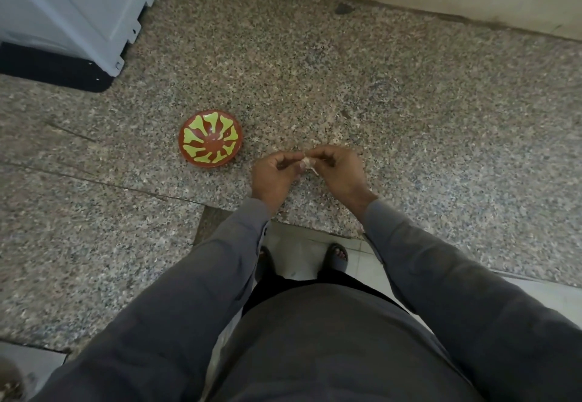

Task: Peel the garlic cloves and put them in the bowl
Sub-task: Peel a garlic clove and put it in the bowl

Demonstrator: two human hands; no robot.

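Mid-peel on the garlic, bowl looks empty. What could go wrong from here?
1. The garlic clove is pinched between the left hand and right hand above the bare counter, not over the bowl; a slip would likely land it on the stone.
2. The bowl sits off to the left, so each drop needs a sideways carry.
3. Loose skin hangs from the clove and may litter the counter.

The bowl (210,138) is red-brown with a yellow-green pattern of petals inside. The counter (346,86) is speckled granite, grey, beige and black. The sleeves (441,275) are dark grey. The appliance (78,8) far left is pale grey.
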